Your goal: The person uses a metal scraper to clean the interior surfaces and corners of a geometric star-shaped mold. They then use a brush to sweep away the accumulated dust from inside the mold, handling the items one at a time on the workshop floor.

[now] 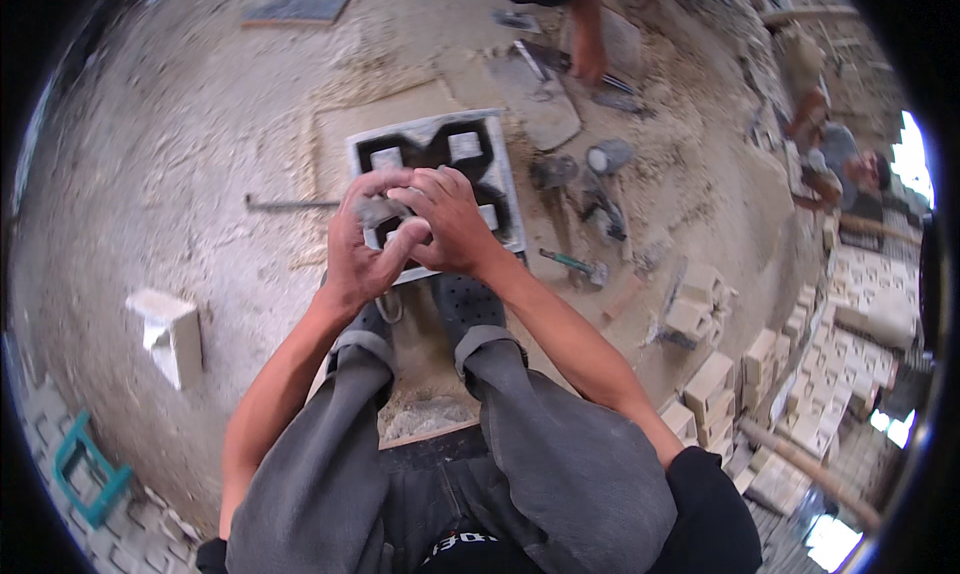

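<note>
My left hand (358,249) and my right hand (450,214) meet above a grey box-shaped mould (508,159). Their fingers curl toward each other, with the fingertips close together. A dull greyish patch shows between them, but blur and the fingers hide what it is. Dark hollows with pale square blocks (464,146) in them fill the mould. It stands on the sandy ground just beyond my shoes (470,302), and my hands cover its near left part.
To the mould's right lie a hammer (578,266), a flat shovel-like blade (545,114) and a small cylindrical container (608,157). Another person's hand (590,59) reaches down at the top. Pale blocks (705,389) are stacked at right; one cut block (170,336) sits at left.
</note>
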The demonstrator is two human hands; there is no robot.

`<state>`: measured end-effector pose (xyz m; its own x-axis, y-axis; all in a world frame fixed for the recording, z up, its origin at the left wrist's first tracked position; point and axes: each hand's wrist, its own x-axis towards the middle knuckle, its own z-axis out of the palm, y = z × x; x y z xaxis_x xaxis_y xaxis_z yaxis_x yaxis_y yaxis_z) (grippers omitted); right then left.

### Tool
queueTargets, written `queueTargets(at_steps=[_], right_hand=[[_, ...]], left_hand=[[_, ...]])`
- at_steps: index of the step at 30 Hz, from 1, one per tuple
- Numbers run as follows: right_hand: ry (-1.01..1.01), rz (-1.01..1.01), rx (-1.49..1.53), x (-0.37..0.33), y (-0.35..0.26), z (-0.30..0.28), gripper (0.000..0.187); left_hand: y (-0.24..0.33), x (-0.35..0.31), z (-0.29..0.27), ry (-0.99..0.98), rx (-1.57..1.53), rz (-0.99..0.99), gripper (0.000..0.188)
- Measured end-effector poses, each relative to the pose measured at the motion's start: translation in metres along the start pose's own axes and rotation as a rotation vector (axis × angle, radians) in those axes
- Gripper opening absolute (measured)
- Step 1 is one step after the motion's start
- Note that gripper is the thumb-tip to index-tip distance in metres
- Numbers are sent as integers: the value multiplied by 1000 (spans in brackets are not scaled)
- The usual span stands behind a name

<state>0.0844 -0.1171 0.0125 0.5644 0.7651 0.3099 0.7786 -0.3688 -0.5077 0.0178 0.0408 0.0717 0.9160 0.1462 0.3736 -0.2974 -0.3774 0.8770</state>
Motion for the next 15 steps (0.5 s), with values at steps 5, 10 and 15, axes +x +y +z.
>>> queueTargets(at_steps=[5, 10, 15], right_hand=[[170, 410, -359, -53, 34, -6, 81], [201, 630, -407, -56, 38, 5, 84], [213, 653, -342, -59, 39, -1, 81]], left_hand=[[-19, 0, 50, 203, -282, -288, 30], [-28, 6, 50, 394, -307, -349, 49], [-8, 17, 34, 350, -543, -287, 51]])
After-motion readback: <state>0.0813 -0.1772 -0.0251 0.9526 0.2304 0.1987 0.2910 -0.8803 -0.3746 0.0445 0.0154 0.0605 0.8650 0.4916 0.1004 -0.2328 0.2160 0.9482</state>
